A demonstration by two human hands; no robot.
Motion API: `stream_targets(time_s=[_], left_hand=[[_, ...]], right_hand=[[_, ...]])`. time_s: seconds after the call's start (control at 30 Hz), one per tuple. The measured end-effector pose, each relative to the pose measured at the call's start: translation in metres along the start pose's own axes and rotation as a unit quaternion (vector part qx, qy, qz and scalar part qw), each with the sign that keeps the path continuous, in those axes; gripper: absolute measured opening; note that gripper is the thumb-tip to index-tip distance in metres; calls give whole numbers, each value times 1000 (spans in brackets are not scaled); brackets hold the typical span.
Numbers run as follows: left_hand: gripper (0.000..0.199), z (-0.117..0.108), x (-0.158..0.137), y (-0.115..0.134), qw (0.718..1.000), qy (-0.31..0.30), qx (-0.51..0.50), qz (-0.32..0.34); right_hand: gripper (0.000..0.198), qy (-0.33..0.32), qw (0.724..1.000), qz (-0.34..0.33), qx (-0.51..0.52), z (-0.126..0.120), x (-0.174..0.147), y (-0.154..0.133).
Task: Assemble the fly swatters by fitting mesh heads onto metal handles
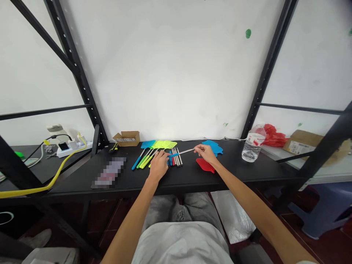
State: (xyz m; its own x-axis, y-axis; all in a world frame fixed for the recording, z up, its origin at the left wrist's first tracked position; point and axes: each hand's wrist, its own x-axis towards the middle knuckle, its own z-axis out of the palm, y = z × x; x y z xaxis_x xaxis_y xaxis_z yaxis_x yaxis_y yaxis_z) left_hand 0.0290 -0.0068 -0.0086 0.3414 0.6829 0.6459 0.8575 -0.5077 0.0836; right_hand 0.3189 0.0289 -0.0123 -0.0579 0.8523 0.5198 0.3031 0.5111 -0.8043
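Note:
A thin metal rod with a blue handle (183, 153) is stretched between my hands above the black table. My left hand (159, 164) is closed around its blue handle. At the rod's other end, my right hand (205, 152) pinches the metal tip. Under the rod lie several loose rods (177, 160) with metal shafts. To the left, several fly swatters with green-yellow and blue handles (144, 160) lie side by side, their yellow heads (166, 144) pointing away from me. A red swatter head (205, 165) lies below my right hand, and blue swatter heads (213, 146) are beyond it.
A small open cardboard box (129, 138) stands at the table's back left. A blurred flat object (110, 173) lies nearer me. On the right stands a water bottle (251, 146), with a red plastic bag (275, 136) behind it. Black metal posts (92, 106) frame the table.

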Motion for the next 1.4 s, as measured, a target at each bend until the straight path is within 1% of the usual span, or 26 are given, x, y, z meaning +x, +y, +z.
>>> stream_targets(time_s=[0.1,0.17,0.3,0.33,0.37,0.4,0.43,0.5,0.53,0.57,0.6,0.63,0.67,0.73,0.8,0.87,0.93,0.97,1.03,1.07,1.1,1.17,1.23,1.27,1.33,1.4], left_hand=[[31,0,0,-1,1000,-11,-3,27],[30,1,0,-1,999,-12,-4,33],[25,2,2,3,1000,-15,-15,2],[25,1,2,4,1000,-18,-16,-14],[25,1,3,5,999,-20,-16,-32],[25,0,3,6,998,-22,-15,-49],[25,0,4,6,998,-24,-14,-64],[25,-1,4,6,996,-29,-14,-77],[25,-1,5,6,996,-32,-16,-77],[24,0,5,5,997,-35,-18,-73],[24,0,5,4,997,-37,-21,-69],[23,0,6,4,997,-37,-24,-65],[23,0,6,4,997,-37,-27,-61],[23,1,6,4,997,-37,-32,-60],[22,1,6,4,997,-36,-34,-64],[22,0,5,4,997,-32,-32,-67],[21,0,5,4,997,-28,-32,-65],[21,1,5,4,997,-27,-34,-62],[21,1,5,4,997,-25,-40,-56],[21,1,5,4,997,-25,-42,-54],[21,2,5,3,997,-25,-45,-54],[21,2,5,3,997,-27,-47,-55],[21,3,5,2,997,-28,-50,-55],[21,3,5,2,997,-26,-51,-55],[21,4,4,1,997,-24,-53,-51],[21,4,4,1,997,-25,-55,-49]], right_hand=[[34,-3,998,-21,-62,-2,-3,0],[33,-1,995,-37,-97,-2,-4,0],[37,-14,986,-54,-158,-1,-3,-2],[40,-3,982,-49,-181,-2,-2,-2],[43,22,976,-40,-212,-5,-1,-2],[44,61,965,-25,-252,-9,0,0],[43,108,948,-4,-299,-14,1,3],[42,190,898,56,-393,-28,2,10],[48,210,874,97,-428,-35,2,16],[56,213,856,142,-449,-41,2,21],[63,202,846,186,-456,-46,2,26],[67,185,842,221,-456,-49,1,31],[66,171,841,241,-453,-51,2,34],[55,164,842,235,-456,-51,2,37],[42,184,842,198,-467,-47,3,35],[36,209,840,171,-470,-44,3,28],[45,247,841,162,-453,-43,4,20],[51,271,846,163,-430,-43,4,17],[56,302,868,164,-359,-44,3,11],[55,307,882,156,-320,-43,3,9],[53,303,898,141,-285,-42,2,7],[47,267,933,88,-224,-36,1,5],[38,209,968,41,-135,-28,1,4],[34,177,981,29,-79,-24,2,4],[32,128,991,32,31,-18,4,5],[38,120,984,54,124,-14,7,7]])
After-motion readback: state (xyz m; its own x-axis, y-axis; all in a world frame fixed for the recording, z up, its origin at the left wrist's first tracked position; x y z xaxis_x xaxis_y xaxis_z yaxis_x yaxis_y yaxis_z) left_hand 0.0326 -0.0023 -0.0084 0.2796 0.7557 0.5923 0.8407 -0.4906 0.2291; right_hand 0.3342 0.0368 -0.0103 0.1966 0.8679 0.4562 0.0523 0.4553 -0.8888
